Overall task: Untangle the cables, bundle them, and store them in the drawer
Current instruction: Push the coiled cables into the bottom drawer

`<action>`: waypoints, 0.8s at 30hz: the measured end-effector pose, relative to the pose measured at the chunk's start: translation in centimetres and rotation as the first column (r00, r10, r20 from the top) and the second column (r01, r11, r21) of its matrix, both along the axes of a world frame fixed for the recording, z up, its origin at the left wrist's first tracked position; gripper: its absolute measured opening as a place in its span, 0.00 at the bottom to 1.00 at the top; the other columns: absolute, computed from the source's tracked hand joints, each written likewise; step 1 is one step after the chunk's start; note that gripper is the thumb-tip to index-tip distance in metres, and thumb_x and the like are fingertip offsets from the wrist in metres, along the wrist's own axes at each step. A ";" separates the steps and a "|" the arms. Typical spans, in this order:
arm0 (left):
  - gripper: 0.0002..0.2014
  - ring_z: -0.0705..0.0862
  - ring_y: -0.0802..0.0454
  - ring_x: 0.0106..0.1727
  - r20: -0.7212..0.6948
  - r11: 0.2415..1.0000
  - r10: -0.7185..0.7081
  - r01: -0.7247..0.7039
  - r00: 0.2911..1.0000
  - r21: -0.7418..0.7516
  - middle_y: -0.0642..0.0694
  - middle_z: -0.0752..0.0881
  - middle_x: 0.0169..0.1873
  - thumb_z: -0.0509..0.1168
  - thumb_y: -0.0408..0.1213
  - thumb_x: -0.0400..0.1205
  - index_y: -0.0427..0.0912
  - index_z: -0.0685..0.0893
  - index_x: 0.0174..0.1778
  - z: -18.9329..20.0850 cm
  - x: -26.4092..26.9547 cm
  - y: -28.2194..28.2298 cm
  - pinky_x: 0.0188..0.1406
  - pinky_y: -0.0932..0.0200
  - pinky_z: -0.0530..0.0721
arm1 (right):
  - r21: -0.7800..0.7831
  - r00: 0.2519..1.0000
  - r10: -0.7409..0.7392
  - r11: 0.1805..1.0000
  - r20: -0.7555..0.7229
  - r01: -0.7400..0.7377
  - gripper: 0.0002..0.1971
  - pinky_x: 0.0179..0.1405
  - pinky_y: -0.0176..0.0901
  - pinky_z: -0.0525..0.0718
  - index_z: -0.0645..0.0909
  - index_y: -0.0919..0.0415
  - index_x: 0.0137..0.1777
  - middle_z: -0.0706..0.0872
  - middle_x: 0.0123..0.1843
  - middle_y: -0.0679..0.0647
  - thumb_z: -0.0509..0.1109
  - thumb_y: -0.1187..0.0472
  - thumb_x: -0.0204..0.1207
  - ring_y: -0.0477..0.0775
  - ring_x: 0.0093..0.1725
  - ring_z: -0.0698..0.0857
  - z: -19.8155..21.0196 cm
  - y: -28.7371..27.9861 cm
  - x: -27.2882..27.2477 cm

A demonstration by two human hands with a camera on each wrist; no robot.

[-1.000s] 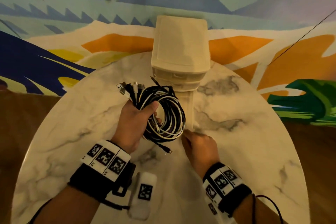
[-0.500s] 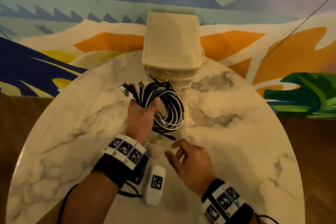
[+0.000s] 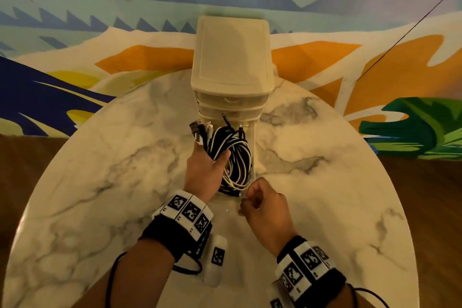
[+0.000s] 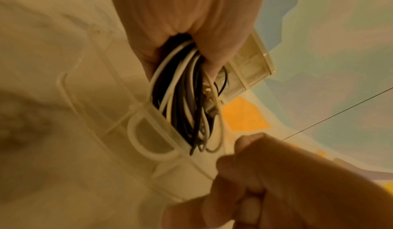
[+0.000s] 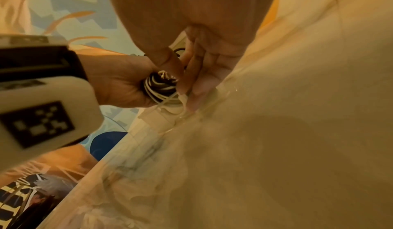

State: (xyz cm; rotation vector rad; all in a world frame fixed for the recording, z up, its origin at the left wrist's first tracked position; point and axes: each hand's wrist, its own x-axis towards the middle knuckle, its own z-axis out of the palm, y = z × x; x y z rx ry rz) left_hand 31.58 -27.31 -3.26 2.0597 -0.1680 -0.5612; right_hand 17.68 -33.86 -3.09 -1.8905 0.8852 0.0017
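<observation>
The cable bundle (image 3: 231, 155) is a thick coil of black and white cords wound in loose oval loops, the two colours striping one another, with a cluster of metal-tipped plugs (image 3: 200, 130) sticking up out of its far end. The left hand (image 3: 205, 172) has it clamped tight, thumb over the top of the loops and fingers wrapped beneath, and holds it upright with its lower part down inside the pulled-out drawer (image 3: 252, 157). That drawer is clear plastic, long and narrow, and juts toward the person from the foot of a cream drawer unit (image 3: 231, 57) at the back of the round marble table (image 3: 100, 182). From the left wrist the strands (image 4: 180, 98) drop out of the fist past the drawer's front wall, whose looped handle (image 4: 149, 138) stands just beside them. The right hand (image 3: 265, 210) sits at the drawer's near end with its fingers curled in; from the right wrist its fingertips (image 5: 195, 101) touch the clear front rim, though whether they really pinch it I cannot tell.
</observation>
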 end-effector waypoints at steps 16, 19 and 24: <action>0.22 0.81 0.36 0.60 -0.044 0.938 -0.206 0.210 0.977 0.276 0.32 0.80 0.62 0.63 0.30 0.81 0.34 0.66 0.70 -0.2 -0.1 -1.1 0.54 0.51 0.79 | -0.543 0.889 0.436 0.784 0.140 -0.300 0.14 0.59 0.42 0.76 0.79 0.53 0.63 0.82 0.61 0.50 0.64 0.62 0.77 0.49 0.61 0.77 3.9 -1.8 7.1; 0.27 0.73 0.34 0.71 -0.010 0.954 -0.232 0.230 0.973 0.192 0.26 0.71 0.71 0.61 0.23 0.81 0.25 0.60 0.76 0.2 -0.1 -1.1 0.68 0.46 0.71 | -0.562 0.756 0.640 0.577 -0.138 -0.592 0.21 0.72 0.53 0.67 0.73 0.54 0.73 0.71 0.77 0.49 0.59 0.61 0.80 0.53 0.77 0.66 3.4 -1.2 10.8; 0.25 0.81 0.39 0.62 -0.038 0.903 -0.281 0.278 0.959 0.327 0.37 0.79 0.66 0.62 0.36 0.82 0.36 0.65 0.74 0.4 -0.1 -0.8 0.58 0.52 0.76 | -0.496 0.725 0.613 0.545 -0.315 -0.676 0.15 0.66 0.49 0.68 0.79 0.57 0.62 0.78 0.69 0.49 0.55 0.60 0.81 0.53 0.69 0.75 2.1 -2.9 12.9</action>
